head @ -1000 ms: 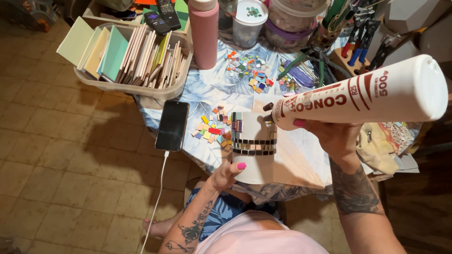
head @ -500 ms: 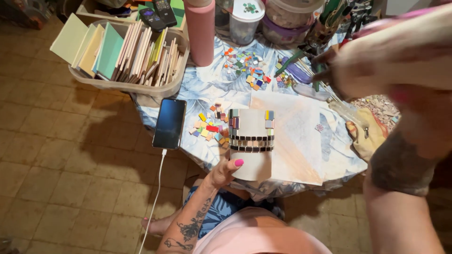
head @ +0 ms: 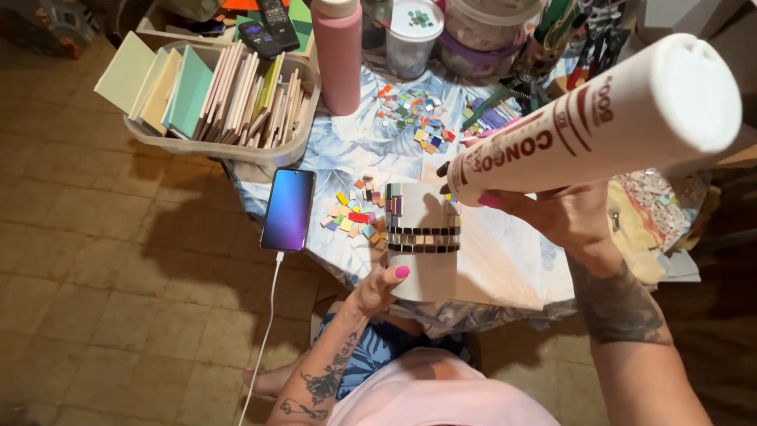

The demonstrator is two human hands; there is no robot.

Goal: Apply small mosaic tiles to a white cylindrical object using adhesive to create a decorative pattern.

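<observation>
Small table (head: 355, 150) covered by a blue leaf-print cloth. Landmark: pink bottle (head: 339, 55), upright at the far edge. Left of it, a tile-filled tray (head: 229, 146); nearer, a smartphone (head: 289, 210) and loose mosaic pieces (head: 355, 217); right, lidded tubs (head: 414, 35).

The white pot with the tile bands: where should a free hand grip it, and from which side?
Grip the white pot on its bare lower wall, from the right; the left hand covers the left, and tiles band the upper part.

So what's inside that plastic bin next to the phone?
The plastic bin holds flat tiles standing on edge, in green, cream, pink and white. Whatever lies underneath them is covered.
</observation>
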